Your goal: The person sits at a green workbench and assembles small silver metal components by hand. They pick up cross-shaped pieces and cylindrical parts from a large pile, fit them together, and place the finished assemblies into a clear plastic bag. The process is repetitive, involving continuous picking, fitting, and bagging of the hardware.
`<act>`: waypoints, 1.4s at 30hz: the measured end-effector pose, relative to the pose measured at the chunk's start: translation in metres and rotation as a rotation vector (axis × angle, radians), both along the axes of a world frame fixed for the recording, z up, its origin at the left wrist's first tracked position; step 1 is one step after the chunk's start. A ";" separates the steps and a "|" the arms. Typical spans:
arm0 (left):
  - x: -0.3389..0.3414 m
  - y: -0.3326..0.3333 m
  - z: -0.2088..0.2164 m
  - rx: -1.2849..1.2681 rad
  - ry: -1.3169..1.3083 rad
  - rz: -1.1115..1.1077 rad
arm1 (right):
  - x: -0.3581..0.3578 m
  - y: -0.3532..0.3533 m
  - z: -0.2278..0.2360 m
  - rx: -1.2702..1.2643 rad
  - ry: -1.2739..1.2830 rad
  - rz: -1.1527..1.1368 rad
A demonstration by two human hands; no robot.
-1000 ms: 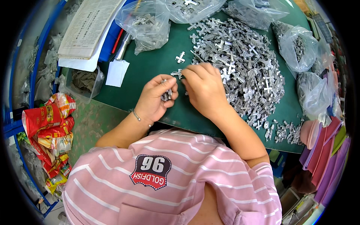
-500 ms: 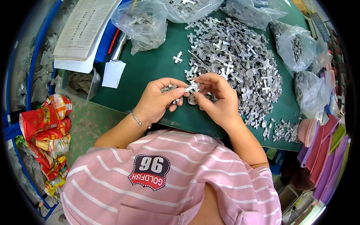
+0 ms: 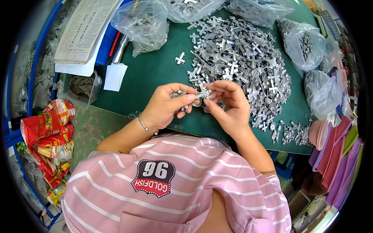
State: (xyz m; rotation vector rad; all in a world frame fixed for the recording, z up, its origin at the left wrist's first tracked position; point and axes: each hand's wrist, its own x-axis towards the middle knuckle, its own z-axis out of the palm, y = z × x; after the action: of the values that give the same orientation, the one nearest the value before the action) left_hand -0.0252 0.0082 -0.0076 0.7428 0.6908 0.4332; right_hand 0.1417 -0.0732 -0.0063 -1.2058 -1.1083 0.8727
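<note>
While held over green mat, small metal cross piece pinched between left hand and right hand fingertips; heap of silver crosses just beyond, plastic bags behind.
</note>
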 end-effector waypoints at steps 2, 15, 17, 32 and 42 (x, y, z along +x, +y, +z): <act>0.001 -0.001 0.000 -0.010 0.013 0.004 | -0.002 -0.001 0.002 0.002 0.053 -0.026; -0.019 0.095 0.058 1.467 0.512 0.815 | 0.009 -0.003 0.005 0.042 -0.254 -0.186; -0.033 0.115 0.066 1.589 0.694 0.670 | 0.012 -0.003 0.009 0.009 -0.416 -0.178; 0.009 0.036 -0.006 1.276 0.515 -0.044 | -0.017 0.039 -0.017 0.134 -1.310 -0.140; 0.012 0.025 -0.018 1.314 0.503 -0.006 | -0.005 0.030 -0.006 0.171 -1.052 -0.098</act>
State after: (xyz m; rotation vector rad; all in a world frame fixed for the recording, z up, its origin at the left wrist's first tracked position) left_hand -0.0130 0.0334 -0.0258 2.1444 0.8294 0.6988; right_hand 0.1364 -0.0429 -0.0125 -1.5894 -1.8722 -0.0100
